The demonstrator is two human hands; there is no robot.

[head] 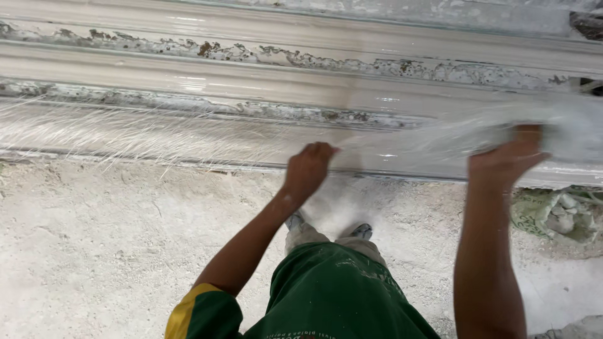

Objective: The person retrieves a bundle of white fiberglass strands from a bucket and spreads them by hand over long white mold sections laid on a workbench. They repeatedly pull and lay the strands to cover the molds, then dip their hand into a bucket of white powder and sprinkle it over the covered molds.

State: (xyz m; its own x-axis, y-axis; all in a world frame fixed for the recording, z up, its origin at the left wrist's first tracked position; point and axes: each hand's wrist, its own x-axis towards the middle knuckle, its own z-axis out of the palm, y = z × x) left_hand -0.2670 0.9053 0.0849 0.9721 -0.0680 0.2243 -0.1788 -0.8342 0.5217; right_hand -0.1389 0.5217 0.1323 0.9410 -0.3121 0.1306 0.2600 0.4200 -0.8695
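A long pale moulded form (207, 81) with wet, glossy ribs runs across the top of the head view. A thin mat of white glass fibre strands (100, 132) lies spread along its lower rib at the left. My left hand (308, 169) is closed on the fibre mat near the middle of the form's front edge. My right hand (509, 157) grips a bunched, blurred length of the same white fibre (565, 129) at the right. The fibre stretches between both hands.
Dusty white concrete floor (94, 251) lies below the form. My feet (361, 231) stand close to its front edge. A crumpled greenish sack (556, 213) lies on the floor at the right, under the form's edge.
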